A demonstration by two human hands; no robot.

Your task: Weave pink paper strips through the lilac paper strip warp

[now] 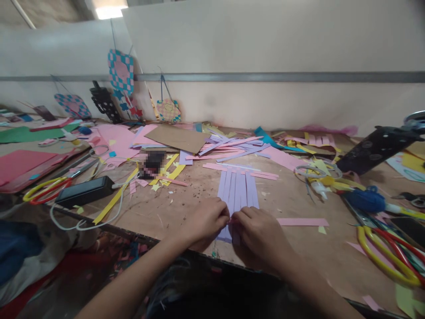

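Several purple paper strips (236, 188) lie side by side on the table, running toward me. Pink paper strips (244, 170) are woven across their far ends. My left hand (207, 221) is closed over the near part of the purple strips, thumb and fingers pinched together. My right hand (257, 226) is pinched beside it, fingertips almost touching the left ones. Both seem to grip a paper strip, mostly hidden under the fingers. A loose pink strip (303, 222) extends to the right from beside my right hand; whether it reaches under the fingers I cannot tell.
Brown cardboard (177, 139) and a pile of purple and pink strips (232, 146) lie behind. At right are yellow-and-red scissors (385, 257), blue yarn (367, 199) and a black tumbler (375, 148). A black power adapter (84, 191) with a white cable and more scissors (46, 189) lie left.
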